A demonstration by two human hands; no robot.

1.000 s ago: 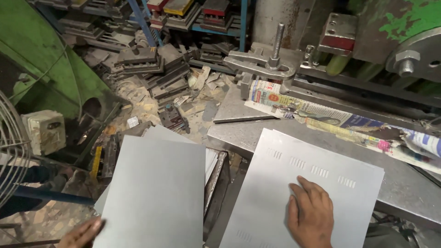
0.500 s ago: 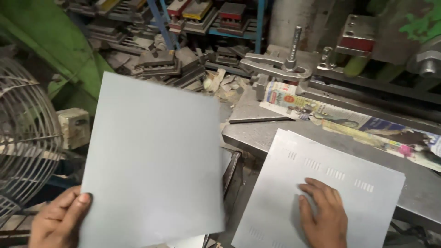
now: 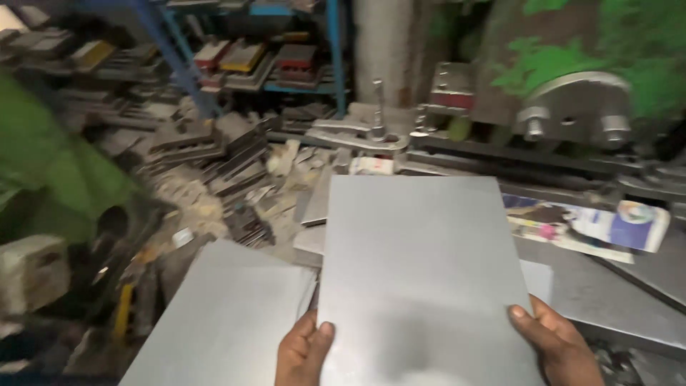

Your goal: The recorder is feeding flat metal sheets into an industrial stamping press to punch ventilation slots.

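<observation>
Blue rack (image 3: 332, 50) at rear, shelves stacked with flat metal blocks. Heap of scrap metal (image 3: 229, 171) on floor below it, pieces overlapping. Green machine (image 3: 572, 107) upper right, with round grey flange (image 3: 575, 107) bearing bolts. Clamp bar with upright stud (image 3: 376, 114) sits at worktop's (image 3: 607, 293) far edge. Colourful printed paper (image 3: 586, 225) lies flat on worktop, right side. Grey sheet stack (image 3: 221, 322) lower left. Green blurred shape (image 3: 50, 179) far left.

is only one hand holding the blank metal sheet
No, the left hand grips the blank metal sheet at its lower left edge and the right hand at its lower right.
</observation>
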